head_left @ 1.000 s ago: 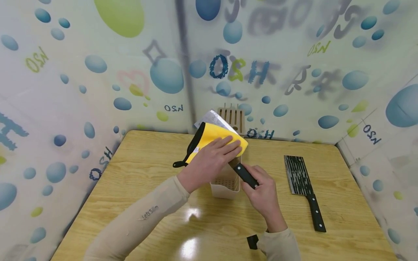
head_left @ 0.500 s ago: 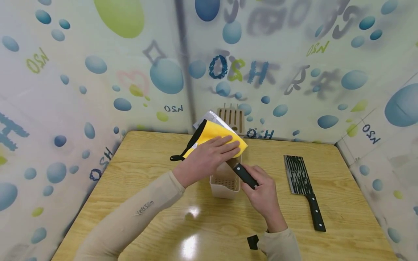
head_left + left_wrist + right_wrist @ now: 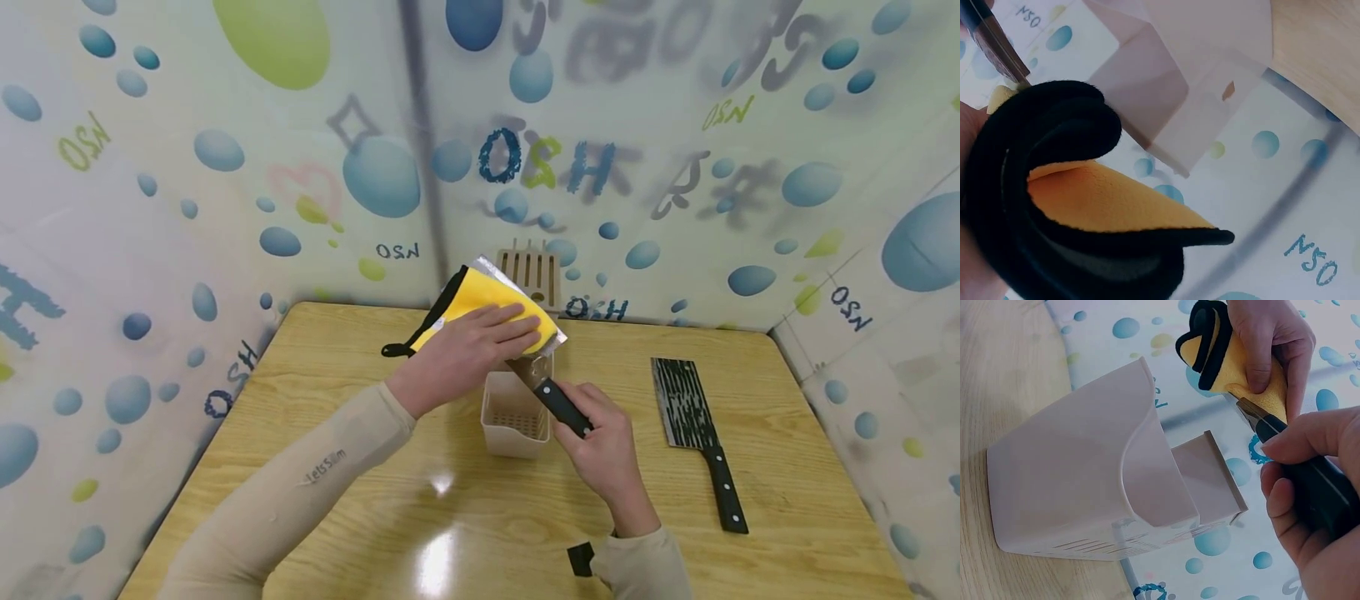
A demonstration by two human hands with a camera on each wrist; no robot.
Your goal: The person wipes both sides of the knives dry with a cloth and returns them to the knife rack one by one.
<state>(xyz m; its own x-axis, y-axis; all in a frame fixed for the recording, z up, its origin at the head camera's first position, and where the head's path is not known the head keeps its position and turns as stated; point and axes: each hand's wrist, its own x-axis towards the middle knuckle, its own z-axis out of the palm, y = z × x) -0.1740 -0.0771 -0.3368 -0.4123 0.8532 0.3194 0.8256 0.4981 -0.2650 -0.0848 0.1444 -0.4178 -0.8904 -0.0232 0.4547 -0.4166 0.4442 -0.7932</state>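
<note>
My left hand [image 3: 465, 354] holds a yellow cloth [image 3: 483, 293] with black edging, folded over the blade of a cleaver. Thumb on one face and fingers on the other, it pinches the cloth in the right wrist view. The black handle [image 3: 564, 407] of that cleaver is in the grip of my right hand [image 3: 603, 442], with the blade slanting up and to the left. Bare metal shows near the handle and along the upper edge; cloth and fingers hide the rest. Below the blade stands a beige plastic knife holder [image 3: 1072, 475], its front compartment open at the top.
A second cleaver [image 3: 686, 404] with a black-and-silver patterned blade lies on the wooden table [image 3: 360, 517] at the right. The holder's slotted upper part [image 3: 528, 275] rises at the back, near the patterned wall [image 3: 315, 150]. A small black piece [image 3: 581, 558] sits by the right sleeve.
My left hand and the cloth have slid up and left along the blade, baring more metal near the handle. The right hand has stayed nearly still.
</note>
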